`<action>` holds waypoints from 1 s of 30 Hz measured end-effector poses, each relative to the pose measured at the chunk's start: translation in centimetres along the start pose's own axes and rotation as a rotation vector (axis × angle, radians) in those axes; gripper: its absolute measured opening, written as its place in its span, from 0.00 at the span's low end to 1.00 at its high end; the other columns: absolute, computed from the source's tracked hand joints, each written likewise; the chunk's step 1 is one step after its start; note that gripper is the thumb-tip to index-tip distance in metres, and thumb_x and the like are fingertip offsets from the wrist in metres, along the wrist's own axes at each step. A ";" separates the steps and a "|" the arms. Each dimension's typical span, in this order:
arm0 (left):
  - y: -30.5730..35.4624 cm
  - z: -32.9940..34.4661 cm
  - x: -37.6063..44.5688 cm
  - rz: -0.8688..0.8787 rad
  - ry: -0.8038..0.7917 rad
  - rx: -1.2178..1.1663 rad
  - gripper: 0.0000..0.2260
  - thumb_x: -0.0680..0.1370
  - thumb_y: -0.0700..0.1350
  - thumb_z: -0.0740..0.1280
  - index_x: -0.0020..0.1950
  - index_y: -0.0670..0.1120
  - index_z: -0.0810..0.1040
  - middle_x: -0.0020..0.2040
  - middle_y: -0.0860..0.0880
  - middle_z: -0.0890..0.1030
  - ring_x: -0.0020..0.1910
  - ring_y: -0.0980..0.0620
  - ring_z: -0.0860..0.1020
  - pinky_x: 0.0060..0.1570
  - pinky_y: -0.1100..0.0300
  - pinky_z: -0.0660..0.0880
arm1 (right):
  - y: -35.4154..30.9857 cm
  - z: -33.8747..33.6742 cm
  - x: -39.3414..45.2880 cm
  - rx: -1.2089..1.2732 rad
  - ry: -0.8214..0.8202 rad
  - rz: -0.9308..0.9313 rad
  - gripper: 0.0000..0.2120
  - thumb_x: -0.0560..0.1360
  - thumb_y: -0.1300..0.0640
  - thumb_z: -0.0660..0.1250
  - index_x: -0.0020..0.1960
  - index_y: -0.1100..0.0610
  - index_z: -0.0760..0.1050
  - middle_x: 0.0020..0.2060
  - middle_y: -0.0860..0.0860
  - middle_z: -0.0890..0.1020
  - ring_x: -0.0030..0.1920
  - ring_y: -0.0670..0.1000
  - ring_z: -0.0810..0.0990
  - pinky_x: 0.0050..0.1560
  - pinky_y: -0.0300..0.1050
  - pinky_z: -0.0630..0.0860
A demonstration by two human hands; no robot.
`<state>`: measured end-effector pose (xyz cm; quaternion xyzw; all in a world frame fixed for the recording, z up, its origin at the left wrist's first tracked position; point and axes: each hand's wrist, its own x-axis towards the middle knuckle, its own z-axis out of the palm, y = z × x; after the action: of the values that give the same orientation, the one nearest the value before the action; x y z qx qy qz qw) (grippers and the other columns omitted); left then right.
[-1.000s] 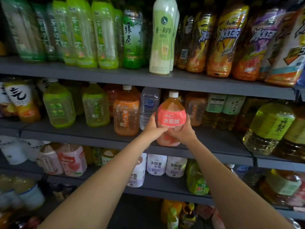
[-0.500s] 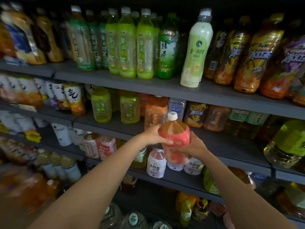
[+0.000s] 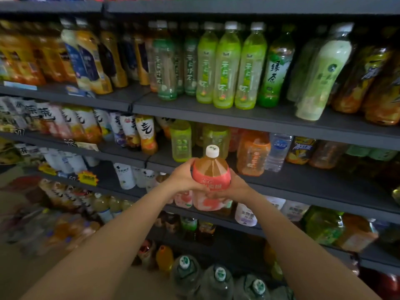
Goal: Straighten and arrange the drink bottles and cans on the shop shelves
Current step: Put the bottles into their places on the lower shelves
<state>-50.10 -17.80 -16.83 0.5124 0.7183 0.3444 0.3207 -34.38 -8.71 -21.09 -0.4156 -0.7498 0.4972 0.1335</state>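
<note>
Both the left hand point(image 3: 184, 177) and right hand point(image 3: 232, 188) hold the peach bottle point(image 3: 211, 182) off the shelf point(image 3: 303, 185) (not placed yet), so much arranging seems left.

Dark grey shelves point(image 3: 249, 120) run in tiers. The upper tier carries tall green tea bottles point(image 3: 227, 66) and orange-labelled bottles point(image 3: 91, 61). The middle shelf point(image 3: 303, 180) holds an orange bottle point(image 3: 252, 153) just beside a clear water bottle point(image 3: 278, 151). Large capped jugs point(image 3: 216, 280) stand lowest.

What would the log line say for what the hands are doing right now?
left hand: gripping pink-label bottle | right hand: gripping same bottle | bottle: upright, white cap, off shelf
</note>
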 end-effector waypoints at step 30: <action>-8.1 -8.3 12.2 0.002 -0.054 -0.109 0.38 0.61 0.41 0.80 0.68 0.52 0.68 0.58 0.52 0.77 0.57 0.53 0.75 0.51 0.58 0.77 | -4.2 5.2 17.7 0.071 1.031 0.315 0.48 0.61 0.44 0.77 0.70 0.61 0.56 0.67 0.56 0.63 0.67 0.59 0.63 0.63 0.58 0.66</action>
<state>-64.30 -9.43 -20.14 0.5038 0.6891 0.3694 0.3671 -50.57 0.67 -23.70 -0.7083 -0.4987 0.2677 0.4219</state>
